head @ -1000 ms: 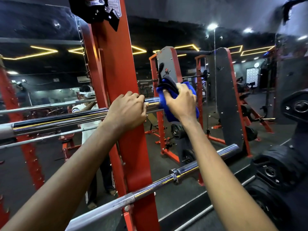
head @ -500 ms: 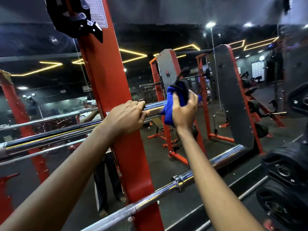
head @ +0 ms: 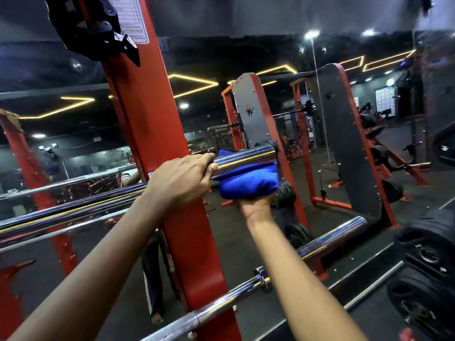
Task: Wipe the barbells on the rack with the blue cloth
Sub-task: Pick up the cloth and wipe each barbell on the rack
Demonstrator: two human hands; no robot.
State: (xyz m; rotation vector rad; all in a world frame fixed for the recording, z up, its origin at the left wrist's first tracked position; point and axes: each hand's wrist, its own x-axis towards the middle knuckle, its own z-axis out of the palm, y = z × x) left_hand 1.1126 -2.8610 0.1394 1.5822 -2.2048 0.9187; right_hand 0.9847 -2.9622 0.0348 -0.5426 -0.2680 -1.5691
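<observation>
The upper chrome barbell [head: 246, 156] lies across the red rack upright [head: 157, 148], its sleeve end sticking out to the right. My left hand [head: 182, 180] grips this bar just right of the upright. A folded blue cloth [head: 246, 178] is pressed against the underside of the sleeve. My right hand [head: 253, 205] holds the cloth from below, palm up, mostly hidden by it. A second, lower barbell [head: 327, 239] runs diagonally under my right forearm.
A wall mirror [head: 73, 143] behind the rack reflects the bars, other red racks and a person. Black weight plates [head: 430, 279] are stacked at the right. A black hook bracket [head: 98, 33] hangs on the upright above my hands.
My right hand has swung from on top of the sleeve end to beneath it, taking the blue cloth under the bar. The left hand kept its grip. The view shifted slightly.
</observation>
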